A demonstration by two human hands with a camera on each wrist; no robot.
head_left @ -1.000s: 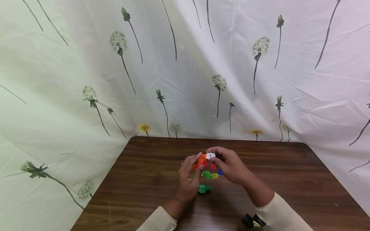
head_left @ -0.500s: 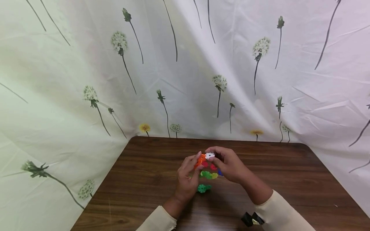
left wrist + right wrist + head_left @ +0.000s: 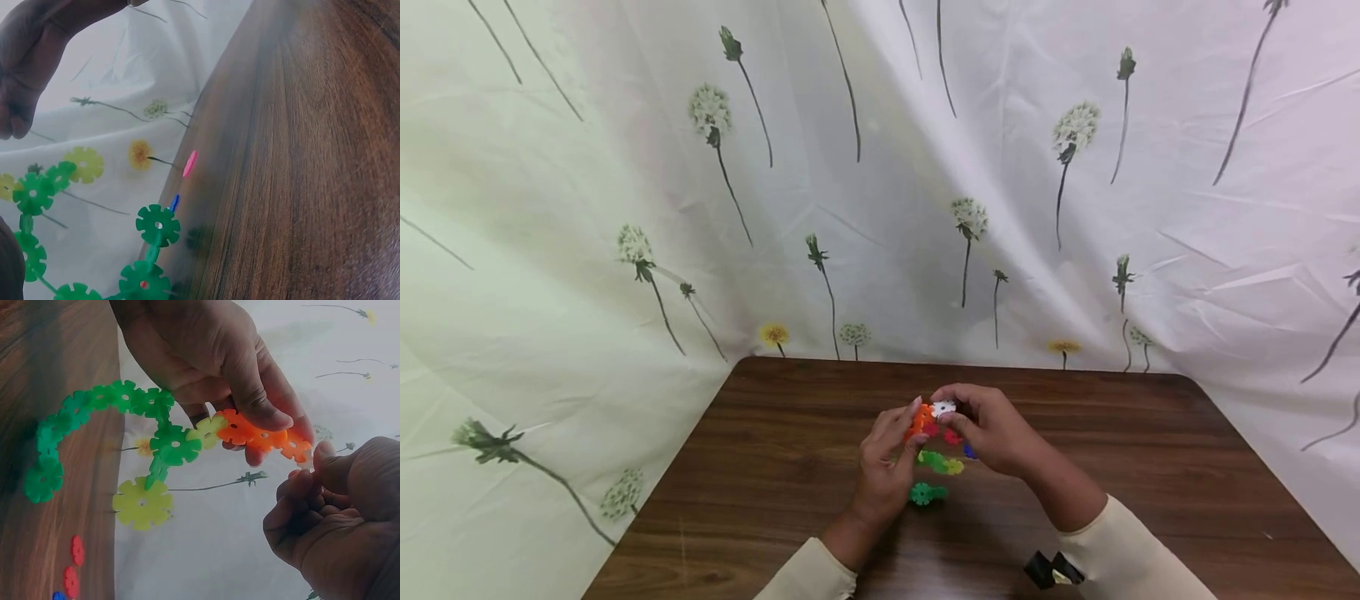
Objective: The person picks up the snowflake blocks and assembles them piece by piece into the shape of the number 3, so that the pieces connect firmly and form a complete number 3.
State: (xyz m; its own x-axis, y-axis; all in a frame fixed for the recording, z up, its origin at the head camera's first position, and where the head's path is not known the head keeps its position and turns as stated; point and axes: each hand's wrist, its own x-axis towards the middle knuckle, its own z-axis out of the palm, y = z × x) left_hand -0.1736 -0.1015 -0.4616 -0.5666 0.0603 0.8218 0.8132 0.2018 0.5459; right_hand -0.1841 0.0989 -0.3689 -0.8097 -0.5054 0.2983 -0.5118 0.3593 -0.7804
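Observation:
A chain of interlocking flower-shaped plastic discs hangs between my hands above the table. My left hand (image 3: 883, 471) grips its orange discs (image 3: 264, 439) between thumb and fingers. Against the end orange disc, my right hand (image 3: 1003, 435) pinches a white disc (image 3: 943, 408); in the right wrist view that disc is mostly hidden by the fingertips. Green discs (image 3: 175, 445) curve away from the orange ones in a long string, with a yellow disc (image 3: 142, 503) branching off. The left wrist view shows the green part (image 3: 158, 225) dangling.
Loose red discs (image 3: 77, 550) and a blue disc (image 3: 58, 595) lie on the brown wooden table (image 3: 760, 467) beyond the chain. A black object (image 3: 1043, 570) shows beside the right sleeve. A white flower-print cloth (image 3: 880, 183) stands behind the table.
Both hands stay nearly in place, with the white disc kept against the orange end. The hanging green discs shift slightly; the head view tilts a little.

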